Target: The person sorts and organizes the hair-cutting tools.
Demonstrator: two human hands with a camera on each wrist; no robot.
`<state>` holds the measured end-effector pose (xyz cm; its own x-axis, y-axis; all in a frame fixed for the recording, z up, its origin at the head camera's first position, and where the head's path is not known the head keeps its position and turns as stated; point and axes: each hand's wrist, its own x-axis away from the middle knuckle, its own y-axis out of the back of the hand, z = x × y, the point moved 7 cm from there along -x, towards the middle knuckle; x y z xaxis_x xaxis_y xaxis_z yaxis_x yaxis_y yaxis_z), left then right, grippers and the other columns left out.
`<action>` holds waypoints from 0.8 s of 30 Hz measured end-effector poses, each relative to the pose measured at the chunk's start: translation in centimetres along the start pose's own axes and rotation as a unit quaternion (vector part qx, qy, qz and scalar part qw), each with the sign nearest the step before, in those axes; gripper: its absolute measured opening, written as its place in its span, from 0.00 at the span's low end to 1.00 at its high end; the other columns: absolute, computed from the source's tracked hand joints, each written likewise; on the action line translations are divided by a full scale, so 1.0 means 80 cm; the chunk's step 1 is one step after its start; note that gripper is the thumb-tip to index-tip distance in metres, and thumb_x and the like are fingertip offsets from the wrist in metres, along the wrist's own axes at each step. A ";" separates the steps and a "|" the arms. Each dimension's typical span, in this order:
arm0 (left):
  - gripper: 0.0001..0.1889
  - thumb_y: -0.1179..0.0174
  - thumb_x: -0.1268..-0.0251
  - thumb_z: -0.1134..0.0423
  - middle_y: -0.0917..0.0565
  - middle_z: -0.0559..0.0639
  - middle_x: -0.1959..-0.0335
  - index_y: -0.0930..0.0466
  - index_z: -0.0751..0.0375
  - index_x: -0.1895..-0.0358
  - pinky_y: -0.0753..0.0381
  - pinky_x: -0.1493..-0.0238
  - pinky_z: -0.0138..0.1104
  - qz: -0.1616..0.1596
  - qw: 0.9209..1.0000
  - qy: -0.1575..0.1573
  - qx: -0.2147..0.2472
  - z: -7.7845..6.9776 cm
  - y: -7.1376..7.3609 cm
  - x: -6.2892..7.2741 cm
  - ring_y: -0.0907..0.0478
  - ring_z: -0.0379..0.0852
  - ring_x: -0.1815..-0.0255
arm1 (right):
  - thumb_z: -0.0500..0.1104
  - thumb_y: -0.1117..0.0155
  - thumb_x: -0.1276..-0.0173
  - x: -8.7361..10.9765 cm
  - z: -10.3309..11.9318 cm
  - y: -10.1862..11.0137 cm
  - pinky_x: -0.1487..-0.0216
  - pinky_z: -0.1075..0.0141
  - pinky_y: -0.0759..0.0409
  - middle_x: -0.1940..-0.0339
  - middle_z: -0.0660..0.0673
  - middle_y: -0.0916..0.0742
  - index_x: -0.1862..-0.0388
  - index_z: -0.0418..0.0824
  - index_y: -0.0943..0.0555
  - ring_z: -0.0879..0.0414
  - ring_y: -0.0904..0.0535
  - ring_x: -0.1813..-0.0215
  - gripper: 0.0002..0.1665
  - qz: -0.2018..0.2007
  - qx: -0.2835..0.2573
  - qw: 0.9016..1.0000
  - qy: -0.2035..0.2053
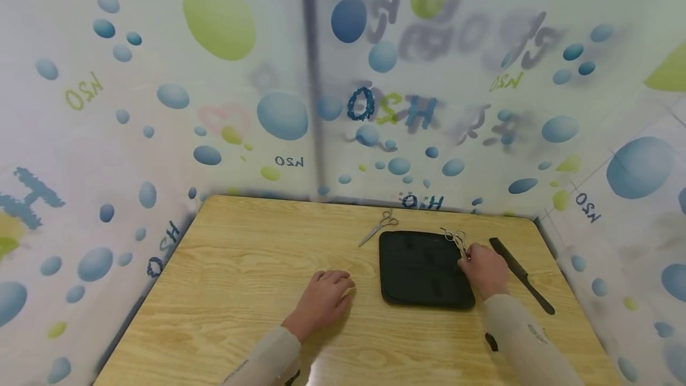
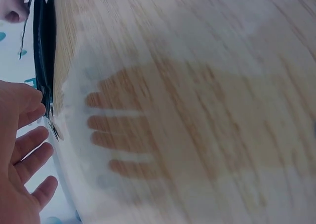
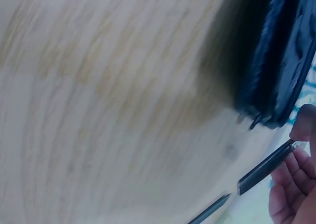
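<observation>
My right hand (image 1: pixel 486 270) pinches a pair of silver scissors (image 1: pixel 455 242) by the blade end, over the right edge of a black zip case (image 1: pixel 426 270). The finger rings point away from me. The case lies closed and flat on the wooden table. My left hand (image 1: pixel 321 299) hovers or rests left of the case, its fingers relaxed and holding nothing; the left wrist view also shows this hand (image 2: pixel 19 155) with loosely spread fingers. A second pair of scissors (image 1: pixel 378 229) lies behind the case's left corner. Just right of my right hand is a black comb (image 1: pixel 520 273).
The wooden table (image 1: pixel 241 255) extends left of the case and toward me. Behind it and at both sides hang pale walls (image 1: pixel 343 136) with blue and green dots and lettering. In the right wrist view the comb (image 3: pixel 264 168) lies close to the hand.
</observation>
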<state>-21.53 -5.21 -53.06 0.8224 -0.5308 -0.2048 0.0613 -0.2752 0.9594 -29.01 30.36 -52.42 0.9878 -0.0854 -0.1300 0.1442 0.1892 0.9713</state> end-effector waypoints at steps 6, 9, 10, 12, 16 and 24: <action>0.11 0.42 0.31 0.54 0.19 0.47 0.42 0.19 0.48 0.49 0.26 0.40 0.47 -0.013 1.000 -0.006 0.001 -0.003 0.001 -0.002 0.23 0.45 0.40 | 0.39 0.35 0.43 0.004 0.042 0.013 0.75 0.57 0.25 0.77 0.43 0.20 0.72 0.35 0.22 0.54 0.29 0.78 0.07 -0.049 0.005 0.996 0.068; 0.11 0.41 0.32 0.55 0.18 0.46 0.44 0.18 0.48 0.50 0.25 0.41 0.46 -0.033 0.999 -0.017 -0.005 -0.007 0.006 -0.004 0.22 0.45 0.42 | 0.39 0.34 0.45 0.008 0.065 0.016 0.73 0.57 0.23 0.76 0.43 0.18 0.71 0.37 0.21 0.54 0.28 0.78 0.06 -0.071 0.006 0.992 0.103; 0.11 0.40 0.33 0.56 0.18 0.46 0.44 0.18 0.48 0.50 0.25 0.41 0.46 -0.039 0.999 -0.018 -0.007 -0.009 0.008 -0.005 0.22 0.44 0.42 | 0.39 0.34 0.45 0.010 0.073 0.016 0.73 0.57 0.23 0.76 0.43 0.18 0.71 0.37 0.21 0.54 0.27 0.78 0.06 -0.074 0.005 0.991 0.113; 0.11 0.40 0.33 0.57 0.17 0.45 0.45 0.18 0.48 0.50 0.25 0.42 0.45 -0.048 0.999 -0.022 -0.008 -0.012 0.012 -0.008 0.21 0.44 0.43 | 0.39 0.33 0.45 0.013 0.086 0.016 0.71 0.57 0.22 0.75 0.44 0.17 0.70 0.38 0.20 0.54 0.26 0.77 0.06 -0.075 0.001 0.989 0.128; 0.11 0.41 0.32 0.57 0.18 0.44 0.45 0.18 0.48 0.49 0.25 0.41 0.44 -0.048 0.999 -0.021 -0.005 -0.021 0.020 -0.015 0.22 0.43 0.42 | 0.39 0.32 0.44 0.021 0.111 0.014 0.71 0.58 0.22 0.75 0.47 0.18 0.70 0.40 0.19 0.57 0.26 0.76 0.05 -0.075 -0.012 0.984 0.162; 0.13 0.38 0.35 0.59 0.18 0.42 0.45 0.19 0.48 0.48 0.26 0.40 0.42 -0.066 0.997 -0.037 0.012 -0.042 0.028 -0.041 0.23 0.41 0.42 | 0.37 0.31 0.46 0.042 0.146 -0.005 0.70 0.65 0.28 0.76 0.52 0.21 0.70 0.42 0.19 0.63 0.33 0.75 0.05 -0.073 -0.048 0.966 0.244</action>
<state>-22.16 -1.41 -49.58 0.7646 -0.5456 -0.3432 0.1519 -0.3650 0.9185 -26.44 18.57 -50.90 0.8633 0.3489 -0.3645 0.2649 0.3015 0.9159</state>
